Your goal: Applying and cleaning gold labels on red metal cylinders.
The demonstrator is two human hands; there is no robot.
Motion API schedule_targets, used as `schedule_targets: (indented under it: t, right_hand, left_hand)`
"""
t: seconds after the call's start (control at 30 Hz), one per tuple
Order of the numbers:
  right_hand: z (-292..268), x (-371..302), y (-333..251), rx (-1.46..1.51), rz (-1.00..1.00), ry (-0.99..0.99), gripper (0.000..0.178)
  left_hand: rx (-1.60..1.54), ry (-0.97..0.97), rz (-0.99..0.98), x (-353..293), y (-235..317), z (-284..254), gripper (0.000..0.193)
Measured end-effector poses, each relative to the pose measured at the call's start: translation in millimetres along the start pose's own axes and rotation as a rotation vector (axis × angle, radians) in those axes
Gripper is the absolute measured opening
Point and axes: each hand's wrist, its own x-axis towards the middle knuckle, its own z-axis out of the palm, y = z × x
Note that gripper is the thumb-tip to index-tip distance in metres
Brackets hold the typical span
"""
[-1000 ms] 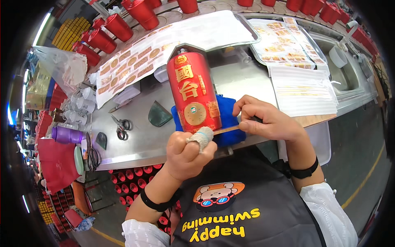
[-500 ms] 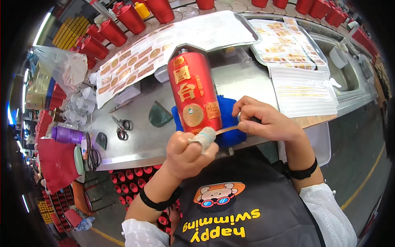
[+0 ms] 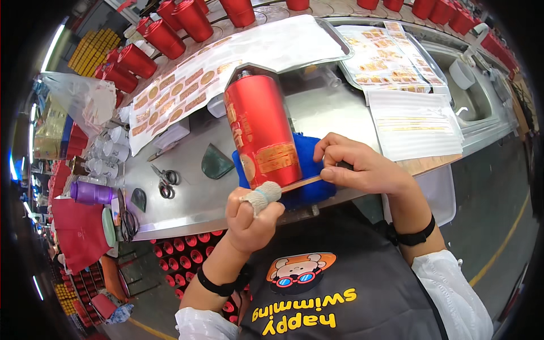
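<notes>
Red and glossy, the tall can point(image 3: 262, 131) lies tilted on a blue cloth point(image 3: 309, 170) at the near edge of our steel worktable point(image 3: 340, 113), its capped top pointing away from us. Our left hand point(image 3: 249, 218) is closed at the can's near end, the thumb wrapped in pale tape point(image 3: 262, 195) and pressed against the rim to keep it from rolling. Our right hand point(image 3: 360, 167) is pinched around a thin wooden stick point(image 3: 300, 182), whose tip meets the can low on its side, just under a gold label point(image 3: 275, 158) already on the red wall.

The step in hand looks to us like smoothing or seating that label. To do it well, we judge, we should keep the stick flat and shallow so it rubs rather than gouges the film, work from the label's middle toward its edge, and let the left thumb hold the can firm while the cloth stops it sliding. Too steep an angle could lift or tear a corner.

Around us: 2 pairs of scissors point(image 3: 165, 181), a purple bottle point(image 3: 90, 192), sheets of gold stickers point(image 3: 187, 93), more sticker sheets in a tray point(image 3: 391, 56), and rows of red cans point(image 3: 164, 34) along the far edge.
</notes>
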Motion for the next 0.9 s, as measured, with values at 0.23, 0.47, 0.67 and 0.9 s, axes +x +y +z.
schedule_targets:
  t: [0.23,0.47,0.67,0.9]
  right_hand:
    - [3.0,3.7,-0.7,0.004,0.014,-0.002,0.024]
    - [3.1,3.2,1.3,-0.003,0.003,-0.005,0.023]
    - [3.9,3.9,-0.1,-0.014,0.004,-0.013,0.022]
    - [4.0,3.5,-0.1,0.007,0.001,-0.023,0.021]
  left_hand:
    - [-0.003,-0.106,0.170,4.0,-3.7,-3.9,0.028]
    - [-0.013,-0.036,0.027,2.3,-0.5,-3.3,0.028]
    - [-0.029,-0.089,0.074,-0.2,-0.5,-3.5,0.031]
    - [-0.044,-0.001,-0.003,-1.2,1.1,-1.2,0.035]
